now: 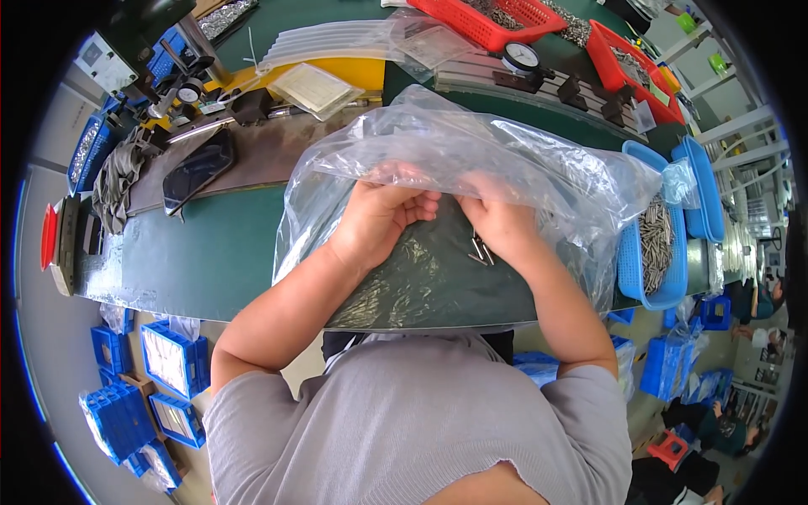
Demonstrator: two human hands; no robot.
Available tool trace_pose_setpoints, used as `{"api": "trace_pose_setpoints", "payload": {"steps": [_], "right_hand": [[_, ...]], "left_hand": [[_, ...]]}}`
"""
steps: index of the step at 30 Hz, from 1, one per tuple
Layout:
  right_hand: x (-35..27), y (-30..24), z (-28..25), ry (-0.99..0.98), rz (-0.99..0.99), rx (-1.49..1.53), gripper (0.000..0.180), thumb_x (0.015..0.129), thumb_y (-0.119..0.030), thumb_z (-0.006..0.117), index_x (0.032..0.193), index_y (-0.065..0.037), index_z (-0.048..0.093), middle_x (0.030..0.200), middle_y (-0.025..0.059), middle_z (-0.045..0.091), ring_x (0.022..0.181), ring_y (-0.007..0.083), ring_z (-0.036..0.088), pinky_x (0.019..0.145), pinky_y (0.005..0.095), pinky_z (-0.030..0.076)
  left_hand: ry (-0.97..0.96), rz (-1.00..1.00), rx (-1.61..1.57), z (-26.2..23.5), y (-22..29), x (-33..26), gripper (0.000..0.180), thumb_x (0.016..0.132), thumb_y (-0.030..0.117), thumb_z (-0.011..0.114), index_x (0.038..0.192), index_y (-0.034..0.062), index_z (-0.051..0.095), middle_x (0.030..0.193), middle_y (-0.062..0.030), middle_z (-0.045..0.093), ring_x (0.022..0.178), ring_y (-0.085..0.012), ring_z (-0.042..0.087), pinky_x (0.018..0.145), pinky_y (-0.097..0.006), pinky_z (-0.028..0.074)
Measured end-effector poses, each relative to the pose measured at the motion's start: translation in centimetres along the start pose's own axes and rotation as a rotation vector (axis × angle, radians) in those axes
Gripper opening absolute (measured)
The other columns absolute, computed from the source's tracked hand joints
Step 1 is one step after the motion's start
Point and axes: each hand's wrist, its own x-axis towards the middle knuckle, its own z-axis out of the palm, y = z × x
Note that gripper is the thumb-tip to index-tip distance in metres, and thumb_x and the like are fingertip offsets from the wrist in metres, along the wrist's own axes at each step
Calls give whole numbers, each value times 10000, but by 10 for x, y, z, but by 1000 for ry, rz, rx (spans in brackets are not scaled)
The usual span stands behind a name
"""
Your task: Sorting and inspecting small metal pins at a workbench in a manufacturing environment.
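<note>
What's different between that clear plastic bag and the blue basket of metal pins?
The clear plastic bag is see-through and crumpled; the blue basket is coloured and holds its shape. The bag spreads wide; the basket is narrower. Both rest on the green table.

I count one left hand (374, 220), one right hand (503, 225), one clear bag (589, 172), two red baskets (474, 31) at the far side, two blue baskets (631, 257) at right, at least two gauges (521, 56).

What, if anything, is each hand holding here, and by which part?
The left hand and right hand both have fingers under an edge of the large, clear plastic bag; film veils them, so a grip cannot be told.
</note>
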Motion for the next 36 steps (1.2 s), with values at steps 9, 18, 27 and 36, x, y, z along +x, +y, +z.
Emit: {"api": "trace_pose_setpoints", "payload": {"steps": [9,18,27,36], "right_hand": [[0,6,-26,-224,235,834,147,865,-126,601,937,1,580,873,49,593,836,116,554,745,254,449],[1,-9,-34,-287,211,759,165,861,-155,622,915,-3,583,847,49,590,813,116,548,715,253,442],[5,-7,-28,-476,576,1310,141,862,-214,622,852,-78,589,718,-38,494,589,15,393,477,165,278],[-2,-7,-21,-136,128,800,119,866,-140,598,876,-24,572,802,42,583,767,123,565,716,270,455]], "left_hand": [[-36,-117,21,4,-1,-1,66,850,52,554,888,0,567,784,-113,609,677,-183,584,642,-293,486],[-56,-189,-16,6,-5,-5,87,861,77,573,900,2,597,790,-107,628,684,-182,604,660,-296,498],[-96,-234,-47,5,-1,-6,133,879,102,562,921,-17,606,814,-117,633,715,-200,611,686,-323,497],[-14,-168,73,8,-3,-2,101,838,69,556,888,-14,584,822,-128,635,721,-209,617,687,-321,507]]}}
